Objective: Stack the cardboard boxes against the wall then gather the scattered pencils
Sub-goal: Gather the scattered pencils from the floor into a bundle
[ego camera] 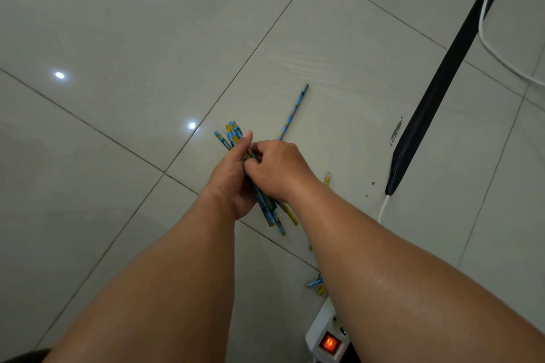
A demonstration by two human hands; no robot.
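My left hand [233, 180] grips a bundle of several blue and yellow pencils [272, 214] over the tiled floor. The bundle's ends stick out above and below the hand. My right hand [278, 168] is curled around the same bundle from the right, its fingers on the pencils. One blue pencil [294, 110] lies on the floor beyond my right hand. A yellow pencil tip [327, 178] shows beside my right wrist. A few more pencils [315, 284] lie on the floor under my right forearm, partly hidden. No cardboard boxes are in view.
Glossy grey floor tiles [118, 38] fill the view. A black cable cover [436, 82] runs diagonally at the right, with a white cable [483, 29] beside it. A white power strip with a lit red switch [329, 343] sits at the bottom edge.
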